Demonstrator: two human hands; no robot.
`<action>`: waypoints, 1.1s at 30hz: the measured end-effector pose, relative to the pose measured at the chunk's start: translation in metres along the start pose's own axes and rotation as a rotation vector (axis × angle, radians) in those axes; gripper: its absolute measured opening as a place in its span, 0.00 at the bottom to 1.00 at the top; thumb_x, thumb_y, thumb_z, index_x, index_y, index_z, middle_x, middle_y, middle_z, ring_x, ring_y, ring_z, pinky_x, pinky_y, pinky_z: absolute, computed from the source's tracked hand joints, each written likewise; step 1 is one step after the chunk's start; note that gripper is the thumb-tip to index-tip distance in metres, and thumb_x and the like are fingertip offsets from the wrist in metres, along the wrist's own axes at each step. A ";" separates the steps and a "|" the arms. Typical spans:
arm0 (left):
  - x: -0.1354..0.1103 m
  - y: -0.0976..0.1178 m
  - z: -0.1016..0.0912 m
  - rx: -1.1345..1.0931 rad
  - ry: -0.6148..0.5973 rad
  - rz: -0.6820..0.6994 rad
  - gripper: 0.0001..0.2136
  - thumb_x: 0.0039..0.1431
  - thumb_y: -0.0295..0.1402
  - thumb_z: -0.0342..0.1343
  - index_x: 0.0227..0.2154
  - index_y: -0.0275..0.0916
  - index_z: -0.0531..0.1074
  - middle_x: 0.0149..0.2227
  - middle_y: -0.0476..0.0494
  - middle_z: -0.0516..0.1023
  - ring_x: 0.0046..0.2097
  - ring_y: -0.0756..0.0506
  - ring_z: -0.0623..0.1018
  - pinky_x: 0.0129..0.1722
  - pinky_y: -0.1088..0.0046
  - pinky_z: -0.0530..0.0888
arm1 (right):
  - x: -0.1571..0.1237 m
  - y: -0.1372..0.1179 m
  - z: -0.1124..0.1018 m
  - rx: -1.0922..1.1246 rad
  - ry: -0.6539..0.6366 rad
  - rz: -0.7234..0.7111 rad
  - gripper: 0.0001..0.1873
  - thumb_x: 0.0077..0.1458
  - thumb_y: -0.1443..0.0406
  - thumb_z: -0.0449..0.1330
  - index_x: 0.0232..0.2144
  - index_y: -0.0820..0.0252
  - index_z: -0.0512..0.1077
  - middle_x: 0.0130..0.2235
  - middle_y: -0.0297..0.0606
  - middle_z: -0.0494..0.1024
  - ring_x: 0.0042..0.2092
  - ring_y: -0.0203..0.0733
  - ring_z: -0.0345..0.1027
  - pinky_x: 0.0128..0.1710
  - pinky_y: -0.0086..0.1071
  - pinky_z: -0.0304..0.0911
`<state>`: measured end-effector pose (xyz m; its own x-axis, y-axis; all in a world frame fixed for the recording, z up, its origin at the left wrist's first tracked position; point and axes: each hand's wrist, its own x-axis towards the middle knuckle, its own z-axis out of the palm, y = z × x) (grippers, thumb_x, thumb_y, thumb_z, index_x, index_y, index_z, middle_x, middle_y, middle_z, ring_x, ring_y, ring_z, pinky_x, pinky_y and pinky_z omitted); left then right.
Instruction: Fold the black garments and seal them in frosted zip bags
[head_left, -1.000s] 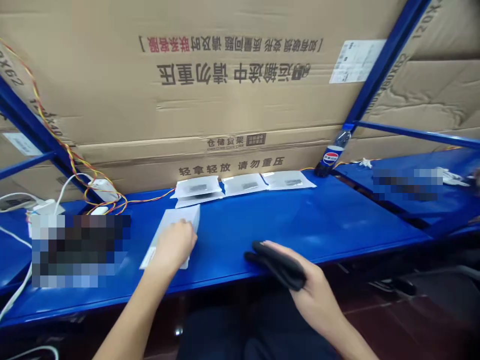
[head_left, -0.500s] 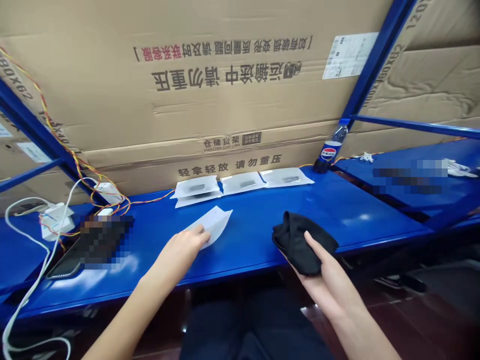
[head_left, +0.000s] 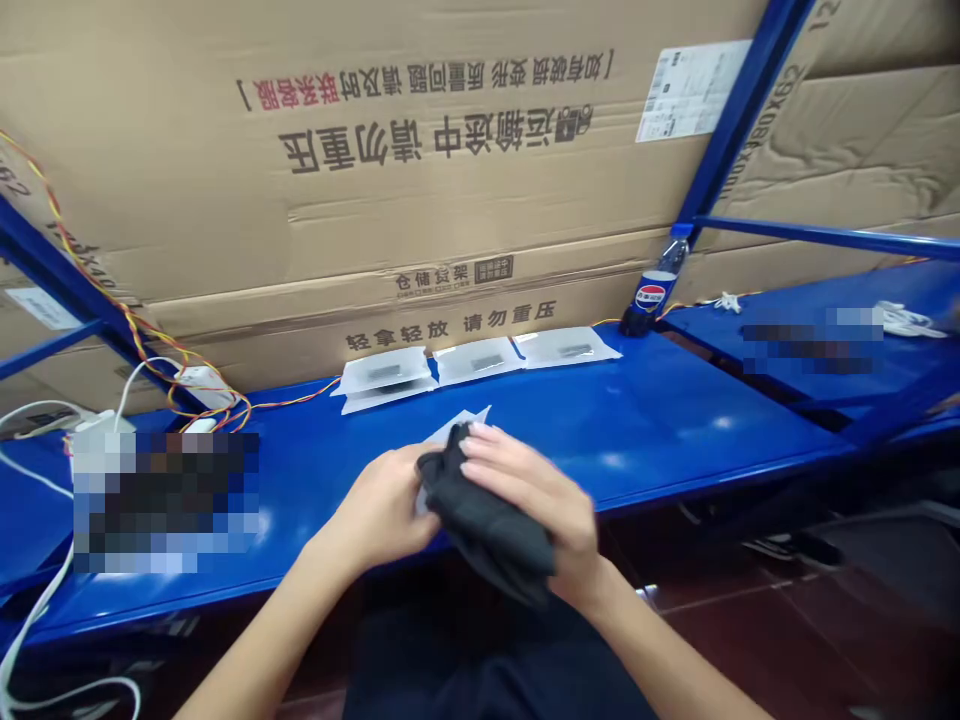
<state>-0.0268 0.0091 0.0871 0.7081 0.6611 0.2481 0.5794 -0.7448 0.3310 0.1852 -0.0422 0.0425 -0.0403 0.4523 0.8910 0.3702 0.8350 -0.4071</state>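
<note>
Above the front edge of a blue desk (head_left: 675, 420), seen from the head camera, a person's left hand (head_left: 390, 505) closes around a white packet (head_left: 475, 414), its fingertips partly hidden, while the right hand (head_left: 540, 490), fingers bent and held together, grips a folded black cloth (head_left: 487, 515). The cloth overlaps most of the packet in view, leaving only a pale corner showing beyond it; whether the two touch cannot be told. Behind them, more white packets (head_left: 480, 362) line the desk's back edge before printed cardboard (head_left: 450, 210), with a soda bottle (head_left: 651, 297) to their right.
</note>
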 end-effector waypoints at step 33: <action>0.011 -0.029 0.008 -0.172 0.178 0.029 0.39 0.47 0.16 0.47 0.64 0.42 0.73 0.64 0.43 0.78 0.66 0.40 0.77 0.67 0.55 0.75 | 0.030 0.065 0.090 -0.622 -0.879 0.191 0.18 0.63 0.76 0.53 0.49 0.70 0.79 0.45 0.56 0.85 0.42 0.55 0.82 0.43 0.43 0.76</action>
<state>-0.0330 0.0370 0.0730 0.6321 0.6567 0.4113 0.4720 -0.7473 0.4677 0.1249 0.0538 0.0248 -0.4897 0.8295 0.2687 0.8348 0.5350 -0.1301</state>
